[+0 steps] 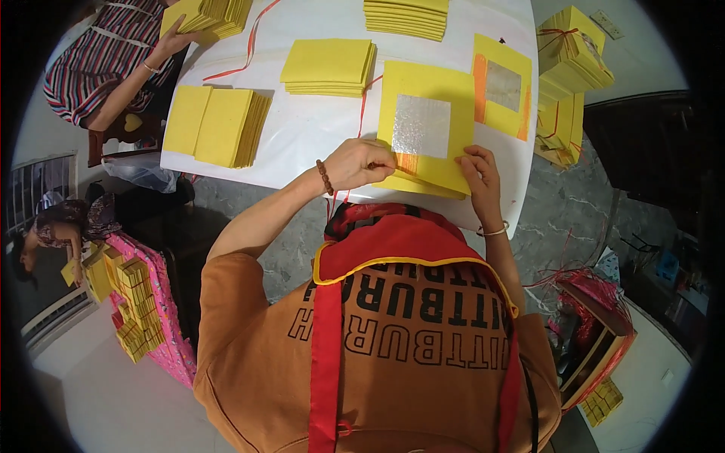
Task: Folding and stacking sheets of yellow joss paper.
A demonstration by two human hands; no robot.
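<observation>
A few yellow paper sheets (pixel 427 79) lie at the table's near edge. The top one bears a silver square (pixel 421 126) and a strip of orange below it, partly covered by my fingers. My left hand (pixel 364 164), beaded bracelet at the wrist, is closed in a pinch at the lower left edge of the sheets, beside the orange. At their lower right edge my right hand (pixel 482 180) grips with thumb and bent fingers. Just beyond, to the right, lies another yellow sheet (pixel 504 57) with a silver square and orange bands.
Yellow paper stacks (pixel 328 66) and fanned piles (pixel 219 124) sit across the white table (pixel 264 162). Red ribbon (pixel 251 49) trails over it. Tied yellow bundles (pixel 574 57) stand at right. A co-worker's hand (pixel 177 38) touches a far-left pile; another person stands by a pink-covered table (pixel 166 325).
</observation>
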